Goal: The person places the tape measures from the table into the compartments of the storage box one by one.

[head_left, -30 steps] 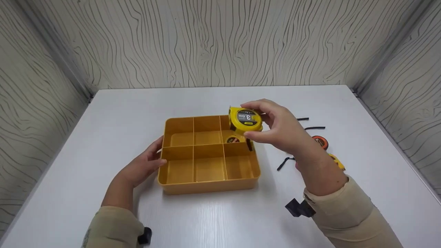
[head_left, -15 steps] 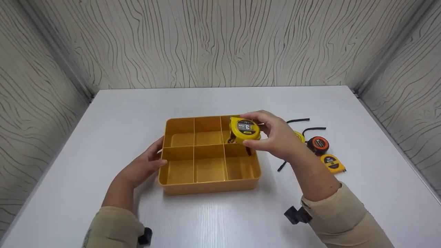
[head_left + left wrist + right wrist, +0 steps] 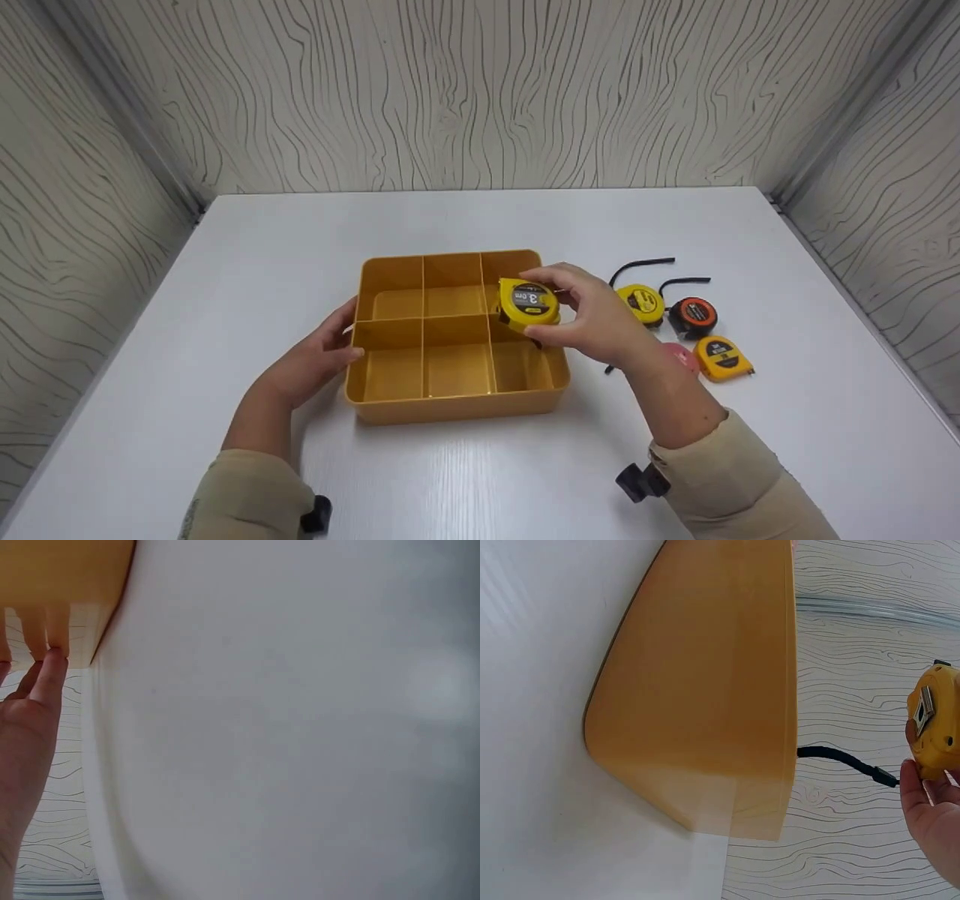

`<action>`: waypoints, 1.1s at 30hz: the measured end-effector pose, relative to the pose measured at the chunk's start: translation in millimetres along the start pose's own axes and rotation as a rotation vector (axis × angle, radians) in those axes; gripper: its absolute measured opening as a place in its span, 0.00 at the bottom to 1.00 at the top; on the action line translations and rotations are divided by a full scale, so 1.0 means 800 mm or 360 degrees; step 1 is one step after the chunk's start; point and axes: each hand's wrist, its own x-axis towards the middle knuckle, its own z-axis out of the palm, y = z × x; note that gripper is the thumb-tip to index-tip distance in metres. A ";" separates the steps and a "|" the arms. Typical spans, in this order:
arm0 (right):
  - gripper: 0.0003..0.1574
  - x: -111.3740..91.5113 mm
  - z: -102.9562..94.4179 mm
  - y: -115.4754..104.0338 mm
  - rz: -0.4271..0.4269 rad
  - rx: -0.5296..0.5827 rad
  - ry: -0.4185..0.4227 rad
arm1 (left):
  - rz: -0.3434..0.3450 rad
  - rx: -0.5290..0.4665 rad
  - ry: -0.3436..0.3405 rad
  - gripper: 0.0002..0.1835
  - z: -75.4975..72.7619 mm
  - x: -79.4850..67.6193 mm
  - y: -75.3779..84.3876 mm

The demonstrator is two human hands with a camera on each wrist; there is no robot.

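My right hand [image 3: 592, 315] grips a yellow tape measure [image 3: 529, 301] marked 3.0m, thumb on the near side and fingers on the far side. The tape measure is over the right part of a divided mustard-yellow storage box [image 3: 457, 405], hiding part of the back right compartment. A black strap [image 3: 847, 759] hangs from it toward the box rim in the right wrist view. At the box's left wall, my left hand [image 3: 307, 367] holds on with its thumb at the rim and its fingers along the outside. In the left wrist view, fingertips [image 3: 54, 660] meet the outer wall.
Right of the box lie another yellow tape measure [image 3: 642, 301], a black and orange one [image 3: 693, 316], an orange-yellow one [image 3: 721, 358] and a round pink thing [image 3: 681, 355] partly behind my right forearm. Wood-patterned walls [image 3: 480, 90] enclose the white table [image 3: 450, 480].
My right hand has brought the tape measure lower and nearer to me, over the box's right side. The tape measures on the right have come into fuller view. My left hand has stayed put.
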 end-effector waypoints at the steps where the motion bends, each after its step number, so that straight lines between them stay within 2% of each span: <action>1: 0.37 0.000 0.000 0.001 0.0004 -0.0010 -0.0002 | -0.0003 0.0006 0.0002 0.43 0.000 0.000 0.000; 9: 0.38 -0.001 0.004 0.011 0.0025 -0.0046 -0.0023 | 0.0002 -0.0007 0.0007 0.43 0.001 -0.001 0.001; 20: 0.38 -0.006 0.017 0.031 0.0124 -0.0106 -0.0043 | 0.0003 0.0005 0.0006 0.43 0.001 0.001 0.001; 23: 0.37 -0.008 0.020 0.035 0.0114 -0.0128 -0.0044 | 0.0012 -0.0004 0.0002 0.42 0.001 0.001 -0.001; 30: 0.36 -0.011 0.026 0.044 0.0052 -0.0168 -0.0048 | 0.0118 -0.0090 -0.0069 0.43 0.000 0.000 -0.001; 33: 0.36 -0.011 0.027 0.049 0.0071 -0.0180 -0.0053 | 0.0107 -0.0090 -0.0057 0.44 0.000 0.001 -0.002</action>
